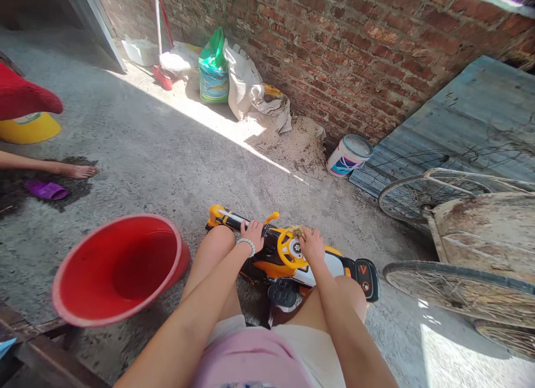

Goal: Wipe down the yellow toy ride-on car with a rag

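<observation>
**While Squatting Low, Both Hands on a Toy Car**

While squatting low, looks down at bare knees and a small toy.

Far back, a big red brick wall [334,53]. Under everything, a grey concrete floor [159,154], partly in sun.

On the right, a grey metal sheet [472,126] against the wall. Near it, an old rusty cart [480,237] with thin wheels.

Near left, a big red tub [104,248], tilted, with its mouth open to the camera.

Far away by the wall, white sacks [240,78] and a green bag [213,70]. Just beside them, a pile of sand [298,142].

Between the knees, on the floor, the orange and white toy car [321,268], lying across from left to right.

Right of the sand, a white paint bucket [348,155], tipped over.

Grips the black bar at the left end of the car with the left hand [253,233], fingers curled over it. Presses the right hand [311,244] down by the yellow steering wheel [286,254], fingers closed on a brown scrub pad [298,230].

At the far left edge, another person's bare foot [77,170] by a wet patch. Just beside it, a purple slipper [45,190].

Smallest of all, a white bead bracelet [246,244] on the left wrist.
</observation>
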Demonstrator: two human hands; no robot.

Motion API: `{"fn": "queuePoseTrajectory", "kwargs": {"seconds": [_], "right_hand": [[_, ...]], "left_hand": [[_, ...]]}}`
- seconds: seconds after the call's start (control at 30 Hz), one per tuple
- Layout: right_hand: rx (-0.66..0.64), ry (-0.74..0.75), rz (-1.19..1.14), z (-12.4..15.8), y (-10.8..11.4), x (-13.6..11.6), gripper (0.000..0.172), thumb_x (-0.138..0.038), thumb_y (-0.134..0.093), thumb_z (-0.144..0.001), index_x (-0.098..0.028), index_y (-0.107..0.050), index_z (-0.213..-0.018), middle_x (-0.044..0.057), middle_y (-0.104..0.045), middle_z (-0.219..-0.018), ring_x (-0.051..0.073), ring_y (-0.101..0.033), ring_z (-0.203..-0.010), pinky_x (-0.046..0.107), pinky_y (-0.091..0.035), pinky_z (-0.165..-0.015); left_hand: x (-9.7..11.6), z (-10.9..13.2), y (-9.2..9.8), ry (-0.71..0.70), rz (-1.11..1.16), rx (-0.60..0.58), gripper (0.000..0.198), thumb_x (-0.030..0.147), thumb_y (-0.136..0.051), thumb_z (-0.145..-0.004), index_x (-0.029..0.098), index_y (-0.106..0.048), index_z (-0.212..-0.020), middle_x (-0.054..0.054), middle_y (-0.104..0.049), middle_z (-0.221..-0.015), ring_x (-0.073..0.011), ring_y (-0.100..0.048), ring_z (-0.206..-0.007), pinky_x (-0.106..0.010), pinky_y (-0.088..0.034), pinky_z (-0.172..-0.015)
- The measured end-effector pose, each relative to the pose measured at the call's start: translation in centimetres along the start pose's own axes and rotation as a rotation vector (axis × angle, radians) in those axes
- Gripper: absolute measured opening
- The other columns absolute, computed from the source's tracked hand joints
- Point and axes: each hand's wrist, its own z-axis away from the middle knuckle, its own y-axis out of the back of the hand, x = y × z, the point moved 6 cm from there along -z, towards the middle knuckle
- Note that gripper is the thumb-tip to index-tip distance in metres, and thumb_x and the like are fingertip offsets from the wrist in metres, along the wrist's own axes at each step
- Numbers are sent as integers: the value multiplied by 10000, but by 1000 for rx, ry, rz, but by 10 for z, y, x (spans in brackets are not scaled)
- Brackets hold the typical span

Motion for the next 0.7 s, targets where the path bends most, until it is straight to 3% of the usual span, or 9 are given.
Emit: {"fn": "queuePoseTrajectory", "kwargs": {"seconds": [0.13, 0.27, 0.5, 0.6, 0.7], "right_hand": [[-29, -116, -13, 16, -6, 14, 472, -382, -453, -1048, -334, -549, -1508, 145, -547, -1232, 270, -636, -1046, 359, -486, -860], [-48, -158, -41, 52, -18, 22, 478, -425, -436, -1053, -288, -556, -1495, 145, -554, -1213, 266, -642, -1015, 365, -506, -856], [-24, 64, -51, 120, -33, -19, 370, -334, -518, -1015, -288, -654, -1356, 156, -561, -1252, 289, -613, -1055, 364, -538, -816], [9, 101, -102, 132, -36, -30, 361, -335, -539, -1005, -287, -662, -1341, 160, -561, -1271, 298, -609, -1083, 386, -548, -843], [50, 169, -247, 135, -39, -25, 369, -331, -533, -994, -289, -669, -1334, 148, -561, -1299, 291, -614, -1116, 415, -547, -922]], "left_hand": [[0, -1, -1, -8, 4, 18, 427, 205, -525, -916, 242, -530, -1341, -135, -565, -1449, -295, -408, -1474, -629, -86, -1287], [-1, -2, -2, -7, -5, 23, 445, 210, -522, -923, 226, -522, -1367, -150, -549, -1478, -301, -376, -1500, -629, -94, -1286], [-4, -7, -7, -7, -6, 38, 446, 205, -523, -922, 223, -527, -1368, -155, -538, -1497, -298, -383, -1495, -632, -73, -1286], [-6, -8, -8, -3, -12, 49, 450, 201, -530, -916, 222, -529, -1366, -154, -541, -1491, -299, -392, -1492, -632, -70, -1285], [-7, -8, -10, -12, -15, 43, 446, 209, -529, -921, 213, -529, -1367, -159, -549, -1478, -305, -398, -1487, -644, -87, -1278]]}}
